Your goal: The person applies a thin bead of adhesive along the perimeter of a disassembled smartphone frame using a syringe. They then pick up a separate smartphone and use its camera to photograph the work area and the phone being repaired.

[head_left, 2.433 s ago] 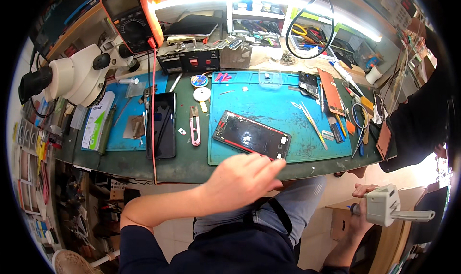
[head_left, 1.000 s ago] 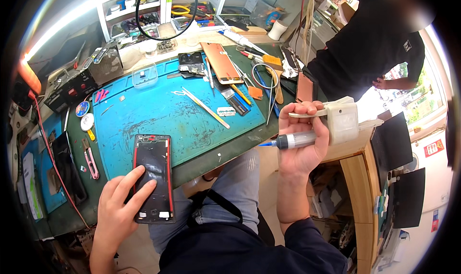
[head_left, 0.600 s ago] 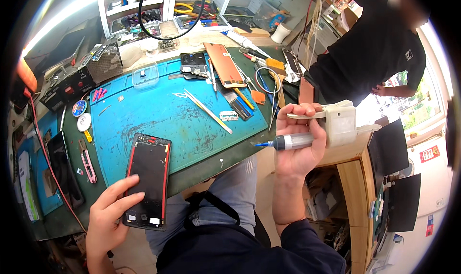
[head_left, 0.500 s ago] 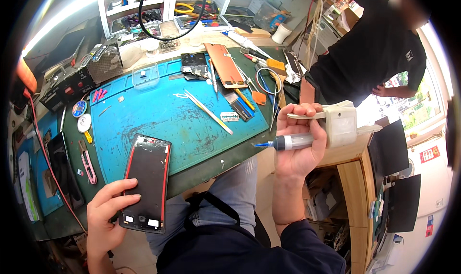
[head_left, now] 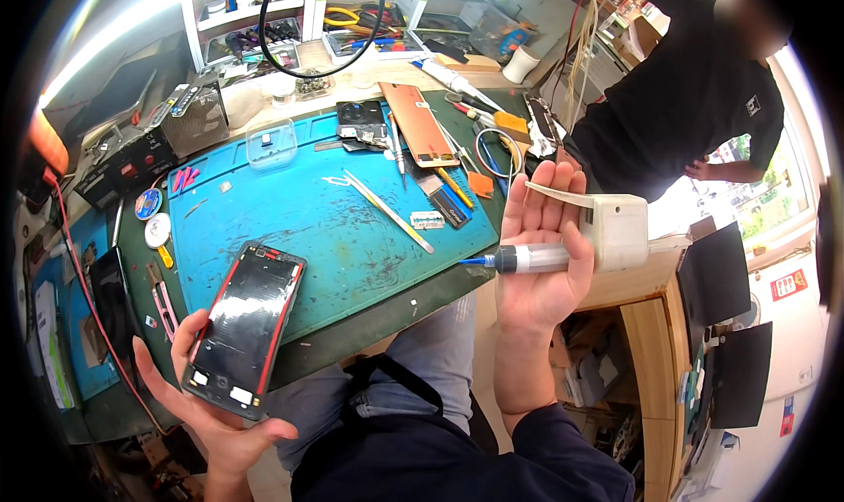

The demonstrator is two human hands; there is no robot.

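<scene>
My left hand (head_left: pixel 214 425) holds a black phone frame (head_left: pixel 244 331) with red strips along its long sides. The phone frame is tilted over the bench's near edge, its face catching glare. My fingers are behind and beside it, and the thumb sticks out below its lower end. In my right hand (head_left: pixel 538 304) lies a whitish hand-held dispensing gun (head_left: pixel 618 231), loaded with a clear syringe (head_left: pixel 541 258). The syringe's blue needle tip (head_left: pixel 476 261) points left, toward the bench. My right fingers are straightened beside the gun's lever (head_left: pixel 558 194), with the thumb over the syringe.
A blue work mat (head_left: pixel 325 238) covers the bench, bearing tweezers (head_left: pixel 387 210), a razor blade (head_left: pixel 427 220) and a clear box (head_left: pixel 270 143). An orange phone panel (head_left: pixel 419 124) lies at its far right. Pink-handled pliers (head_left: pixel 162 304) are at left. A person in black (head_left: pixel 677 98) stands at right.
The phone frame has tilted and shifted left and slightly down as my left hand moved under it. My right fingers have straightened off the gun's lever.
</scene>
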